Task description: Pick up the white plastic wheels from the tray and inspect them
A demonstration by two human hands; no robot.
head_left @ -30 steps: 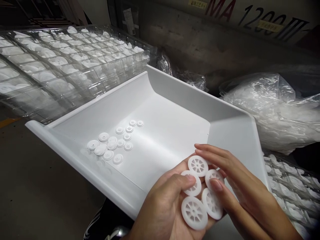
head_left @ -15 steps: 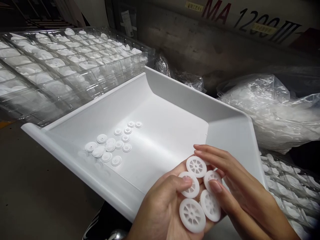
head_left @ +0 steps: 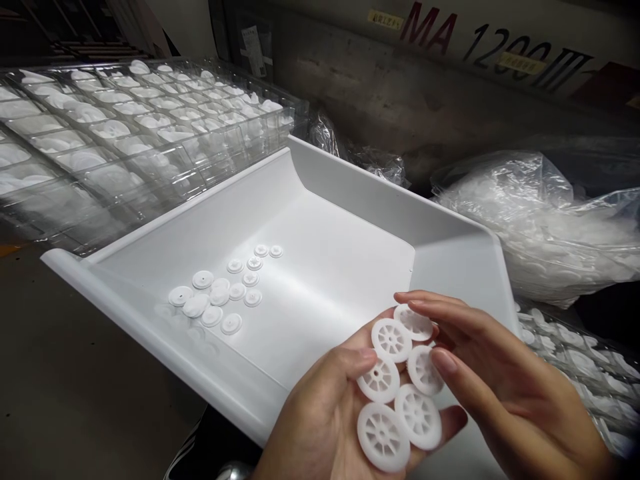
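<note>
The left hand (head_left: pixel 330 420) lies palm up at the near edge of the white tray (head_left: pixel 450 260), its fingers spread flat and slightly cupped, with six white spoked wheels (head_left: pixel 395 380) fanned across them. The left thumb presses down on the edge of the wheel in the middle of the fan, pinning it against the fingers beneath. The largest wheel lies nearest the palm, overlapping a second one beside it toward the fingertips; the smaller ones sit farther out, over the fingertips.

The right hand (head_left: pixel 500 387) comes in from the other side, its fingers held loosely together and nearly straight. The right thumb touches the rim of the wheel lying on the far side of the fan, and the forefinger reaches over the outermost wheel, which sits just under its tip. Whether that finger actually presses the wheel cannot be told.

Beyond the left thumb, well apart from both hands, a cluster of small white discs (head_left: pixel 225 290) lies on the tray floor in a loose diagonal band, some touching one another. Past those, farther from the fingertips still, clear compartment trays (head_left: pixel 125 133) stand filled with white parts, one heap to each cell. Behind the right fingers a clear plastic bag (head_left: pixel 540 220) of white parts rests against the tray wall, and under the right wrist more clear trays (head_left: pixel 575 360) show white pieces
</note>
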